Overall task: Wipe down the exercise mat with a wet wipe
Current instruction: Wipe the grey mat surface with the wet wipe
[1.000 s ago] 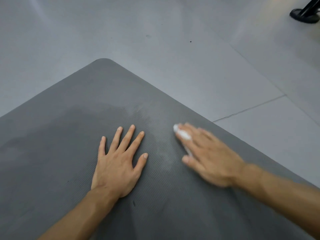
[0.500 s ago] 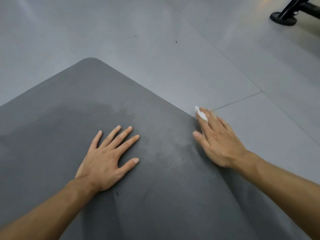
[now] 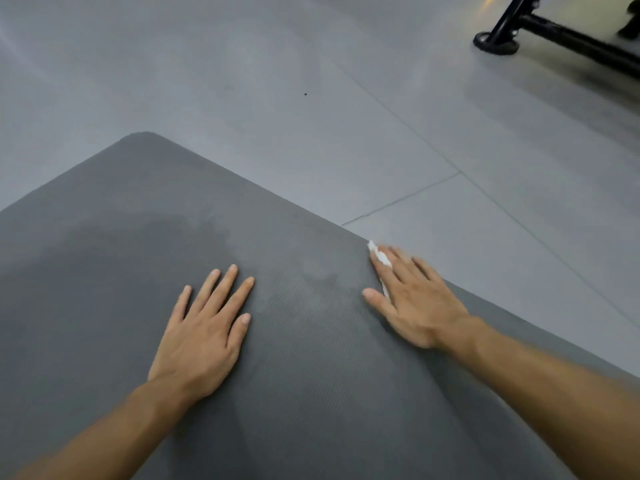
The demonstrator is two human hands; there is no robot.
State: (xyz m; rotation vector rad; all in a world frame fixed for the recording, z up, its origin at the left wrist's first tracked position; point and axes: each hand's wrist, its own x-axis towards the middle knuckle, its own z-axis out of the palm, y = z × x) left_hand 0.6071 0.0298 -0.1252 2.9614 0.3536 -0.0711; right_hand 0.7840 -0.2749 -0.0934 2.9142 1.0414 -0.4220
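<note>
Over the last second the right hand (image 3: 415,303) had swept the wet wipe (image 3: 381,259) across the mat (image 3: 138,202) to its right edge, straight fingers pressing it flat. The left hand (image 3: 204,334) stayed spread, holding nothing. The far corner probably remained unwiped.

Grey tiled floor (image 3: 346,98); black equipment frame (image 3: 561,32) far right.

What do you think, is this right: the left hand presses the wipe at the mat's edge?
No. The head view shows the right hand pressing the wipe at the mat's edge; the left hand lies flat on the mat, without a wipe.
</note>
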